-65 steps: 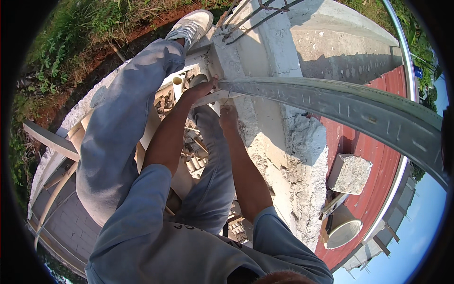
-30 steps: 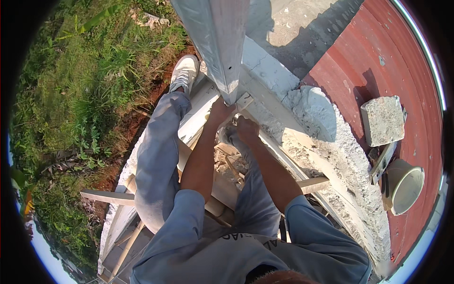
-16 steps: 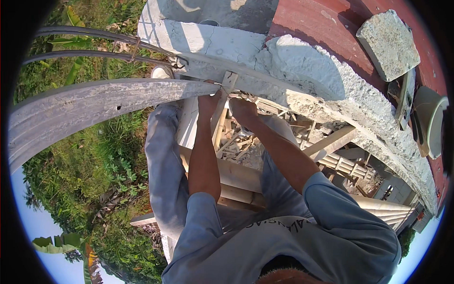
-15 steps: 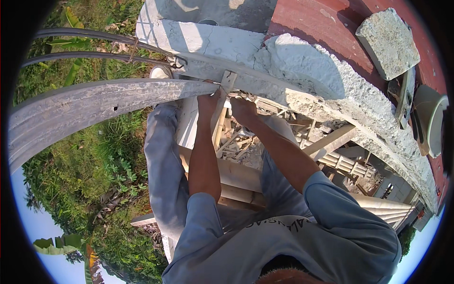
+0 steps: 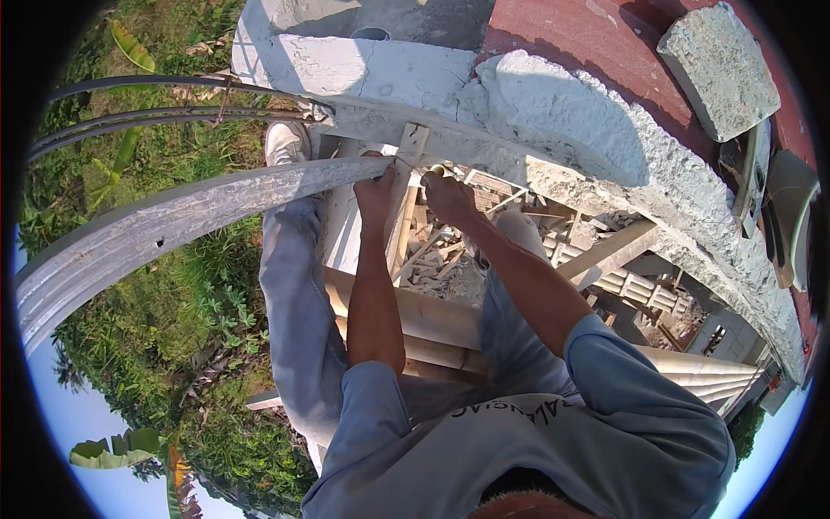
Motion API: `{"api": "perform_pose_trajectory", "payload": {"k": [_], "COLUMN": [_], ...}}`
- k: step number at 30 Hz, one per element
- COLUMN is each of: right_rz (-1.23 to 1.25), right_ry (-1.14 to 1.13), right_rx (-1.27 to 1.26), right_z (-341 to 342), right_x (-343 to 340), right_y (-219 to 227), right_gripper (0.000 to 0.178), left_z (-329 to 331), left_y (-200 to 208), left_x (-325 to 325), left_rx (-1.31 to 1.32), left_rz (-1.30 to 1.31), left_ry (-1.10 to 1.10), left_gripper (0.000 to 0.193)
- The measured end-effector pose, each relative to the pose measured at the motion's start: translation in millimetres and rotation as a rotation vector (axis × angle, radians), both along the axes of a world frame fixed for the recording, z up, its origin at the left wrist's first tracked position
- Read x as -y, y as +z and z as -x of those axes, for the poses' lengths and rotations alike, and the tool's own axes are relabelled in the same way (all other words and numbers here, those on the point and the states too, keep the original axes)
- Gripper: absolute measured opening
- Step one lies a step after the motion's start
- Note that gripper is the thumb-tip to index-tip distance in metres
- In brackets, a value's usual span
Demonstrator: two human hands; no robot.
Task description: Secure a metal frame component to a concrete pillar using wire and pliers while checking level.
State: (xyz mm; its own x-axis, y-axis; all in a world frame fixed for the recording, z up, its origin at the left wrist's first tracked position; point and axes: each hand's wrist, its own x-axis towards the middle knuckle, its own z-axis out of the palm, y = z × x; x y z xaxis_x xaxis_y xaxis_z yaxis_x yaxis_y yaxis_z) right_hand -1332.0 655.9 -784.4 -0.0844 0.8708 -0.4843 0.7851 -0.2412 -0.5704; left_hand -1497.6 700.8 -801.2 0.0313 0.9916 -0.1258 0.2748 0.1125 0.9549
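Observation:
My left hand (image 5: 374,192) is closed around the narrow end of a long, weathered grey board (image 5: 216,192), which sweeps off to the left. Right beside that end, an upright wooden batten (image 5: 406,160) stands against the concrete edge, with thin wire at the joint. On the batten's other side, my right hand (image 5: 451,201) is a fist around a small tool with a round yellowish end (image 5: 438,170); the rest of the tool is hidden in the fingers.
A rough whitish concrete beam (image 5: 553,112) curves across the front, with a concrete chunk (image 5: 719,71) on red roofing (image 5: 596,35) beyond. Bent steel bars (image 5: 173,115) stick out leftward. Bamboo poles (image 5: 441,355) lie beneath me; wood scraps and rubble (image 5: 441,259) lie below. Greenery drops away left.
The grey board's outer part has swung lower at the left. My right hand has turned slightly, and the tool's yellowish end now shows. The whole view has shifted a little.

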Motion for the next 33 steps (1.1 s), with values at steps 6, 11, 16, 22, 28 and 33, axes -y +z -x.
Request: {"api": "perform_pose_trajectory", "payload": {"k": [6, 11, 16, 22, 28, 33], "right_rz": [-0.046, 0.069, 0.100, 0.113, 0.249, 0.198], "right_ry": [-0.147, -0.043, -0.101, -0.144, -0.146, -0.019], "right_rx": [-0.130, -0.085, -0.116, -0.164, -0.223, -0.018], "right_z": [-14.7, -6.1, -11.7, -12.1, -14.2, -16.6], "right_x": [-5.2, -4.2, -3.9, -3.0, -9.4, -15.0], "right_y": [-15.1, 8.2, -1.2, -20.8, -13.2, 10.9], "right_gripper": [0.020, 0.018, 0.022, 0.026, 0.027, 0.020], "left_z": [-17.2, -12.0, -18.6, -22.8, -13.8, -21.0], "left_y": [14.5, 15.4, 11.6, 10.8, 5.0, 5.8], "left_x": [-8.3, -2.6, -4.7, -7.0, -7.2, -1.5], "left_rx": [0.045, -0.070, -0.068, -0.183, -0.121, -0.016], "left_rz": [-0.009, -0.005, 0.047, -0.228, -0.160, -0.088], "left_ry": [0.054, 0.036, 0.070, 0.018, -0.019, 0.127], "left_gripper": [0.023, 0.031, 0.033, 0.019, 0.033, 0.018]}}
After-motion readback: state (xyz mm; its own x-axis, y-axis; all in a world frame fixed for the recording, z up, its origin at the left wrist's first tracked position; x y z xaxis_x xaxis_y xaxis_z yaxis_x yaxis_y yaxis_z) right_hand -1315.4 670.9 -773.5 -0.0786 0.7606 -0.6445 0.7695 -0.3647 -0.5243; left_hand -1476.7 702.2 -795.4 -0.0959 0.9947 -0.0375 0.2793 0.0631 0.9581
